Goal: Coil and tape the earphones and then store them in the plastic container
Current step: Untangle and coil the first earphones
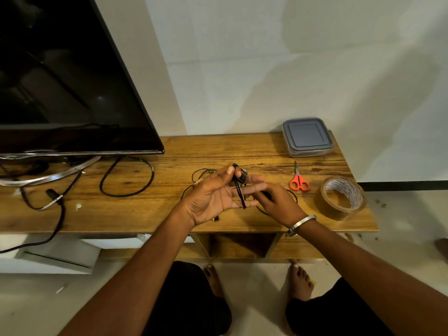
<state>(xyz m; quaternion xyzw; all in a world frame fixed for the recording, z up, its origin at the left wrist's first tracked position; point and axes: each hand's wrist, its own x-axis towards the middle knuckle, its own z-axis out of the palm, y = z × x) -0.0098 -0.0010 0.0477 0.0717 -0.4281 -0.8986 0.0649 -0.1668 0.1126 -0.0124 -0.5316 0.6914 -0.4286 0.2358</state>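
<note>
Both forearms reach in from the near edge of the bench [242,146] and meet above its middle. The left hand [213,197] is turned palm up with its fingers stretched out toward the right, and its thumb presses the black earphones [238,187] down against the base of the index finger, so this hand grips the cord. Several turns of cord run across the outstretched fingers, and a loop hangs down over them. The right hand [278,202], with a metal bangle [300,224] at the wrist, is palm down with its fingers curled in toward the left fingertips; it seems to pinch the cord there, though the fingertips are hidden behind the knuckles and the grasp cannot be told for certain. Loose lengths of the cord trail onto the bench behind the left hand and beside the right one.

The plastic container [307,138] stands at the far right corner of the bench with its grey lid on. Red-handled scissors [299,179] lie closed just in front of it, and a roll of brown tape [340,198] rests near the right edge. A television [68,76] fills the left end, with black cables [126,178] looping across the bench below it
</note>
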